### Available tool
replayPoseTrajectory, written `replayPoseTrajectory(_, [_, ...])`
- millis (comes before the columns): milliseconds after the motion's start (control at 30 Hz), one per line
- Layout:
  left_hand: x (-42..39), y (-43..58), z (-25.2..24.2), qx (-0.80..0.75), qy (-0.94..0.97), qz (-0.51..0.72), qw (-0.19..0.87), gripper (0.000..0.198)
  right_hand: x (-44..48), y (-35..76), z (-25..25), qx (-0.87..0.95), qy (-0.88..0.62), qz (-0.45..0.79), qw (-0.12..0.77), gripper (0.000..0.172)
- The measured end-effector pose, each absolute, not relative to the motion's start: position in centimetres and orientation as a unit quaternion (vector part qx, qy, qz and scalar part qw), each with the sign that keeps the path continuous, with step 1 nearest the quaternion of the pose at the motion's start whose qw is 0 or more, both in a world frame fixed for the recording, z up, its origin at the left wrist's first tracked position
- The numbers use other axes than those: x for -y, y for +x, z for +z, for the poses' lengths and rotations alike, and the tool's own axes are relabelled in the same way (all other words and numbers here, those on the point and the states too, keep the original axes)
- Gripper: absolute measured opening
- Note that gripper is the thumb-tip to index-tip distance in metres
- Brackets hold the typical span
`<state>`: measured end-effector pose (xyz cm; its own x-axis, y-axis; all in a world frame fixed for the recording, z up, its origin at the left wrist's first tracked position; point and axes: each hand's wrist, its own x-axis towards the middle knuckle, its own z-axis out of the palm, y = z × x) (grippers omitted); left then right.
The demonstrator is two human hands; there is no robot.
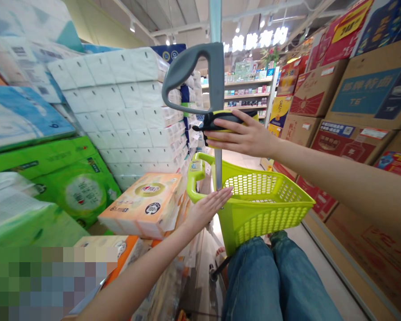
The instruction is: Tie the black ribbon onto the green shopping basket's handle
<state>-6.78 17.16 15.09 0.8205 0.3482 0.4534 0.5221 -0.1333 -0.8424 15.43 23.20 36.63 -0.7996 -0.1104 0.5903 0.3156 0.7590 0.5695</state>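
Note:
A grey pole (218,171) stands upright beside a lime-green shopping basket (267,203), with a grey loop handle (217,76) on its upper part. Just below that handle, my right hand (242,136) is closed around a black and yellow clamp-like piece (232,115) at the pole. Its fingers lie across the piece, and its exact kind is partly hidden. My left hand (210,206) is open, fingers stretched out together, lying against the pole's lower part by the basket's near corner. The basket's green handle (192,178) sticks out to the left.
White tissue packs (130,107) are stacked high on the left, with an orange tissue pack (143,198) and green packs (73,187) nearer. Cardboard cartons (364,98) line the right side. Stocked shelves (245,93) stand behind. My jeans-clad legs (254,276) are below the basket.

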Motion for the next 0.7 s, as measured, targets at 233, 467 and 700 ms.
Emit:
replayPoseTrajectory(233, [-18.0, -7.1, 13.9, 0.277, -0.759, -0.091, 0.582, 0.064, -21.6, 15.5, 29.2, 0.868, 0.099, -0.464, 0.146, 0.041])
replayPoseTrajectory(467, [-17.3, -6.9, 15.1, 0.285, -0.754, -0.077, 0.587, 0.067, -22.9, 15.6, 37.8, 0.895, -0.001, -0.343, 0.284, 0.066])
replayPoseTrajectory(700, [-18.0, -7.2, 14.0, 0.281, -0.758, -0.085, 0.582, 0.064, -21.7, 15.2, 30.3, 0.877, 0.060, -0.445, 0.174, 0.043])
